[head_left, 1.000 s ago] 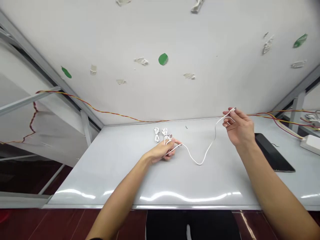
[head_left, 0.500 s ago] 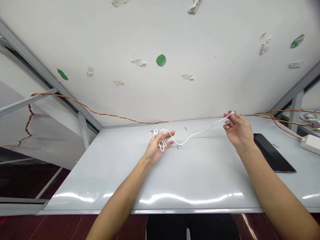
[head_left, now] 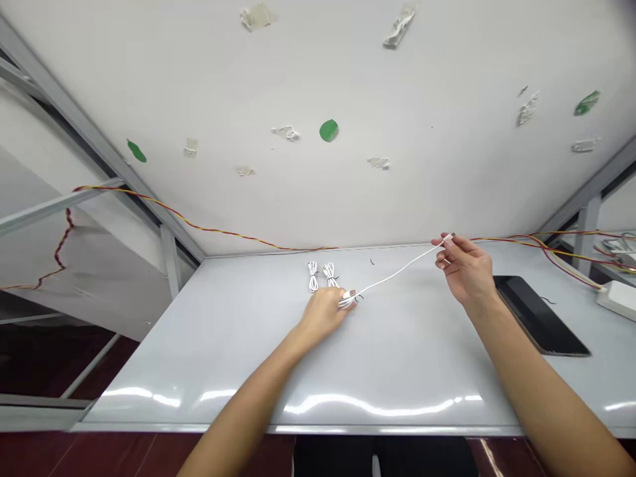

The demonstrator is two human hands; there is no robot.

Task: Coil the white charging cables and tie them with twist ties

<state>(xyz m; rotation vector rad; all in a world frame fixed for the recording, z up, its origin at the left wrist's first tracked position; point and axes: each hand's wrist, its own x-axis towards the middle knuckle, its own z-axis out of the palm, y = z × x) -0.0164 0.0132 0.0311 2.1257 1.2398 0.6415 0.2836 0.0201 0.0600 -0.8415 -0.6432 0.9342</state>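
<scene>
A thin white cable [head_left: 400, 269] runs in a nearly straight line between my hands, just above the white table [head_left: 397, 371]. My right hand [head_left: 464, 271] pinches its small plug end [head_left: 449, 237] between thumb and fingers. My left hand [head_left: 322, 315] is closed over the other part of the cable, where a small connector [head_left: 350, 295] and a few tight turns show at the fingertips. Just beyond that hand lie two small bundled white cables [head_left: 313, 277] [head_left: 330, 274], and the nearer one almost touches my fingers.
A dark tablet [head_left: 539, 315] lies on the table to the right, with a white power strip [head_left: 619, 299] beyond it. A red and yellow wire [head_left: 238, 232] runs along the pale wall behind, which carries tape scraps and green patches. Metal frame bars stand at both sides.
The cable has gone from a slack hanging curve to a nearly straight line. My left hand has closed and moved nearer me, and the loops around its fingers no longer show.
</scene>
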